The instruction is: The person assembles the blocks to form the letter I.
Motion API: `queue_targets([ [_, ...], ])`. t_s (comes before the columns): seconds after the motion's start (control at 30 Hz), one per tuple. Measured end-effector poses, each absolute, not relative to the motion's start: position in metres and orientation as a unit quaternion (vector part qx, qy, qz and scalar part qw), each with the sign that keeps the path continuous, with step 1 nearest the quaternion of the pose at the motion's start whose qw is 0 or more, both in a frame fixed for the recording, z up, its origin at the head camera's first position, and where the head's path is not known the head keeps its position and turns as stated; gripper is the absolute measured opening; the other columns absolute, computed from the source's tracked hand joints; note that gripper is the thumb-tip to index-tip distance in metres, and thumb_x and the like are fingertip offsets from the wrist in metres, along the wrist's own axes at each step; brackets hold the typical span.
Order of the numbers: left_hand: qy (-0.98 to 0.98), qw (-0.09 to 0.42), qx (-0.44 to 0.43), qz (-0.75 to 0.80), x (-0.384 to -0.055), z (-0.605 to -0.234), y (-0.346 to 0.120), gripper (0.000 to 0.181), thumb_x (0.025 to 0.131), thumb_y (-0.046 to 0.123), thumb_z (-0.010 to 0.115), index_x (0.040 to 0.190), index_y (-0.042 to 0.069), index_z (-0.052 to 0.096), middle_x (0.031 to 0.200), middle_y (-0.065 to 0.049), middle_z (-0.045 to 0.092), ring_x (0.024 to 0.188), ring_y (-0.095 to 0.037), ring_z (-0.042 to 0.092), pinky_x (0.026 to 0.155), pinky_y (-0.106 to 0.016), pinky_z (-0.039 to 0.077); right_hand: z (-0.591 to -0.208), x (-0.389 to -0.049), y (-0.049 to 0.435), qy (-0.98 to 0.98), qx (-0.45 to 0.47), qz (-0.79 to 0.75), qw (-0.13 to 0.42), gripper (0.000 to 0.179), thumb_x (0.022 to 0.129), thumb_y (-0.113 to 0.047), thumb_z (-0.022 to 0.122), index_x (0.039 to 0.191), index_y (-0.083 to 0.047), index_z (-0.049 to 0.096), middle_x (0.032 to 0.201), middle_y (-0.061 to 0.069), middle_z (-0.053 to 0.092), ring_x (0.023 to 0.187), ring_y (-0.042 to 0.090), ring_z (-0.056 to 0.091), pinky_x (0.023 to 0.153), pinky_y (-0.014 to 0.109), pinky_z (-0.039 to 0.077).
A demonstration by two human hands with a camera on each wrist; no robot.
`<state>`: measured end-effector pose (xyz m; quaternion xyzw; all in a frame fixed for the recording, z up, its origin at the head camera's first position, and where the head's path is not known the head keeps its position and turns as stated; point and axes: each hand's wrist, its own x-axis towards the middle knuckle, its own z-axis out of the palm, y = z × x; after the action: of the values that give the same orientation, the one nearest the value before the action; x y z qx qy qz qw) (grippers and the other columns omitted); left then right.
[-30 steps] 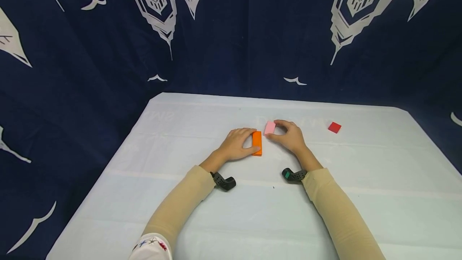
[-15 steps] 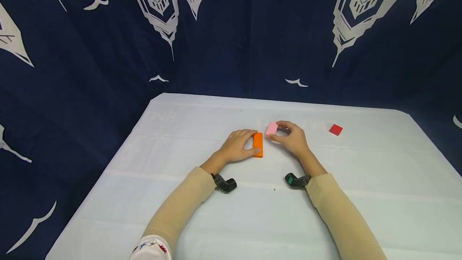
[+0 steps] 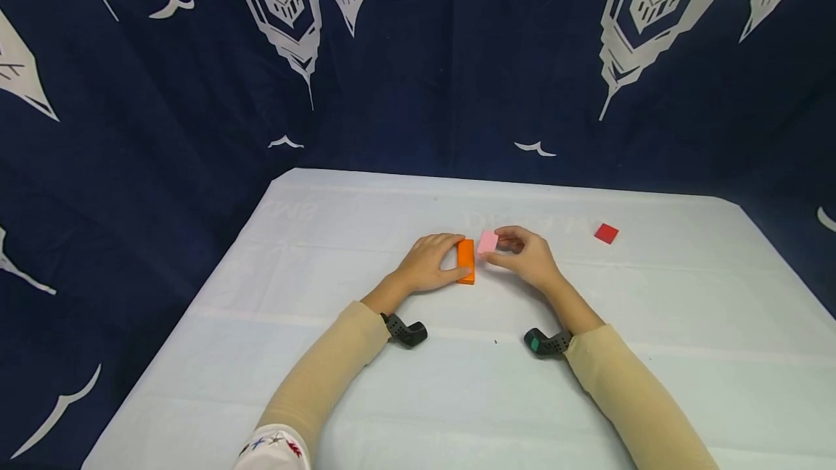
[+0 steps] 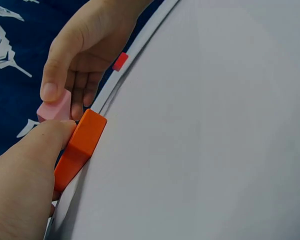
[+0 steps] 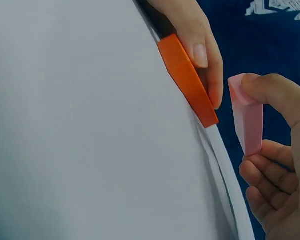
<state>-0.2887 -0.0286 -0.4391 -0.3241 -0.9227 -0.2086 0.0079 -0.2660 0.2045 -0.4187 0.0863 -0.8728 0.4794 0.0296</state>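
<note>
My left hand (image 3: 427, 264) grips an orange rectangular block (image 3: 466, 256), thumb at its near end and fingertips at its far end. In the left wrist view the orange block (image 4: 81, 147) stands on its narrow side. Just to its right my right hand (image 3: 534, 261) pinches a smaller pink block (image 3: 487, 241) between thumb and fingertips. The right wrist view shows the pink block (image 5: 250, 117) tall and narrow, with the thumb on its top corner and a gap to the orange block (image 5: 187, 82). Fingers partly cover both blocks.
A small red block (image 3: 606, 233) lies on the white table cover (image 3: 457, 397), further back to the right. Behind the table hangs a dark blue cloth (image 3: 418, 78) with pale building shapes. Both wrists wear dark camera bands (image 3: 406, 331).
My right hand has drawn the pink block slightly toward me, beside the orange block, and the right forearm has swung a little rightward. The left hand keeps its hold on the orange block.
</note>
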Motion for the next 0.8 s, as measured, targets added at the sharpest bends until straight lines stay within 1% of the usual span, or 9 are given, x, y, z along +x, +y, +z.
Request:
queue_targets([
  [0.17,-0.922,0.012,-0.324,-0.212,-0.289,-0.440,-0.029,0.070,0.093,0.052,0.057,0.148,0.013,0.040,0.149,-0.003,0.043,0.139,-0.022,0.035,0.115,-0.042,0.022,-0.413,-0.256,0.199,-0.869,0.101,0.484,0.018,0.065,0.075,-0.036,0.085,0.125,-0.003,0.060,0.116,0.016,0.064,0.110,0.033,0.057,0.099,0.046,0.044],
  [0.5,-0.922,0.017,-0.326,-0.207,-0.290,-0.441,-0.028,0.066,0.093,0.046,0.059,0.148,0.013,0.041,0.148,-0.003,0.044,0.138,-0.022,0.036,0.115,-0.043,0.023,-0.410,-0.237,0.192,-0.871,0.147,0.469,0.027,0.057,0.075,-0.027,0.085,0.122,-0.004,0.063,0.112,0.013,0.065,0.104,0.032,0.057,0.092,0.047,0.046],
  [0.67,-0.922,0.022,-0.327,-0.209,-0.291,-0.441,-0.028,0.065,0.092,0.043,0.060,0.147,0.014,0.042,0.148,-0.003,0.045,0.137,-0.023,0.037,0.114,-0.043,0.024,-0.410,-0.231,0.190,-0.872,0.159,0.461,0.034,0.057,0.074,-0.028,0.086,0.121,-0.004,0.063,0.110,0.011,0.066,0.103,0.031,0.057,0.092,0.047,0.046],
  [0.8,-0.922,0.017,-0.325,-0.208,-0.290,-0.441,-0.028,0.065,0.093,0.044,0.060,0.147,0.014,0.041,0.148,-0.003,0.045,0.138,-0.023,0.037,0.115,-0.042,0.023,-0.410,-0.224,0.188,-0.869,0.166,0.465,0.035,0.057,0.073,-0.028,0.087,0.120,-0.004,0.064,0.108,0.010,0.067,0.103,0.031,0.058,0.093,0.047,0.046],
])
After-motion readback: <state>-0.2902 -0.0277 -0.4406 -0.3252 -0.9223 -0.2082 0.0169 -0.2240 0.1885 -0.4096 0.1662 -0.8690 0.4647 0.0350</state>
